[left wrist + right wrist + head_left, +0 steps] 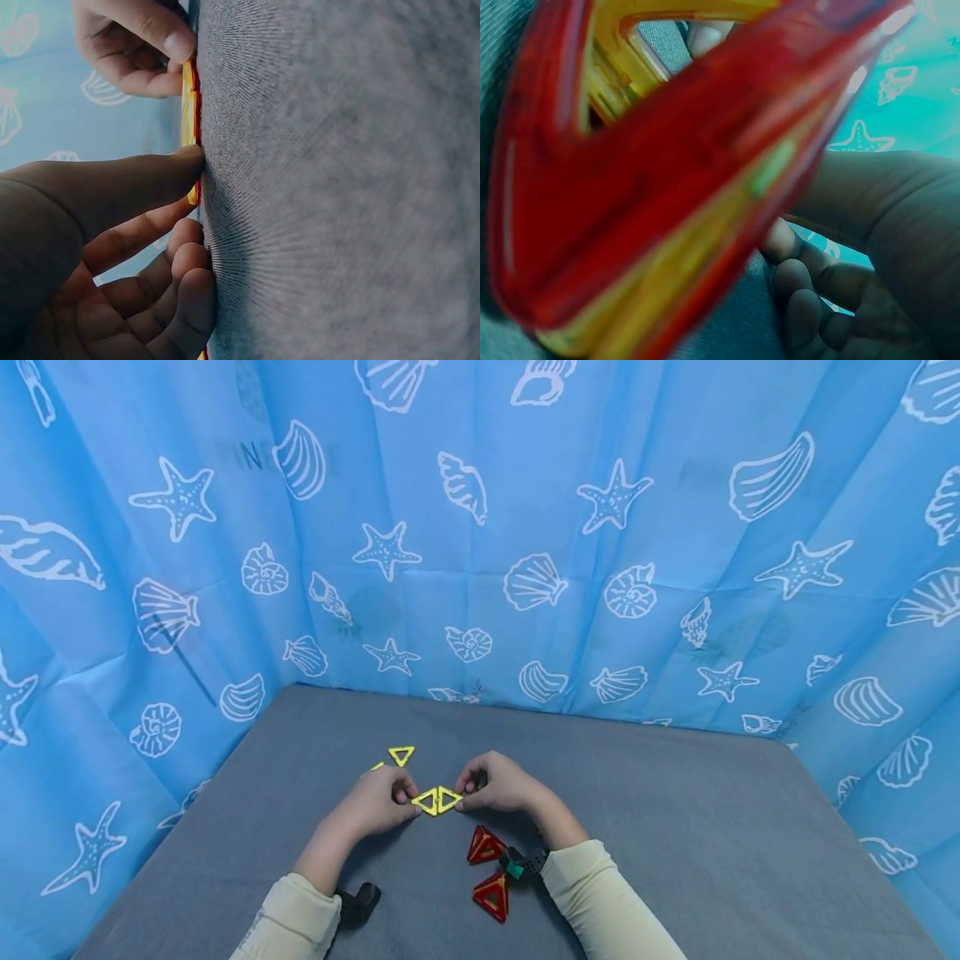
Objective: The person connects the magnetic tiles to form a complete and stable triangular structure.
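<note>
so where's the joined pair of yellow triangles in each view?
Head: yellow triangle pair lies flat at centre, between the left hand and right hand.
Left wrist: seen edge-on as a thin yellow strip against the cloth, above the thumb.
Right wrist: not identifiable; a blurred red triangle fills the frame.
Shared landmark: grey table cloth.

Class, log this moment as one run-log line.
left hand: pinches yellow triangle pair | right hand: pinches same pair | red triangles: near right wrist | surface: grey table

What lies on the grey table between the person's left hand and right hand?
In the head view, two flat yellow triangle frames lie joined side by side between the left hand and right hand, whose fingertips touch them.
</note>
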{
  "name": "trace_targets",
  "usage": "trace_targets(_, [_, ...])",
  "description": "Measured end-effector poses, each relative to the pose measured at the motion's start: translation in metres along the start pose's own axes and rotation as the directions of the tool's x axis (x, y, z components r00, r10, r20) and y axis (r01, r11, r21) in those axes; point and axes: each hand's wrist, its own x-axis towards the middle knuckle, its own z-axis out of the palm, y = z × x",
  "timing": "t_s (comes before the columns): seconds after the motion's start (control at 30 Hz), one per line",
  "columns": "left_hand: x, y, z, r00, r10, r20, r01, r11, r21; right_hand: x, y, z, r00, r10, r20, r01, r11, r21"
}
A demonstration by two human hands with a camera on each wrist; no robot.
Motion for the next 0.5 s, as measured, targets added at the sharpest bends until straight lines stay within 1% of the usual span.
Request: trace_targets(0.5, [0.001,-0.0016,0.0004,1.0,0.001,0.007,-0.001,1.0,-0.006,-0.0034,-0.0032,-0.0004,0.999,-0.014,0.031,0.014,1.0,-0.001])
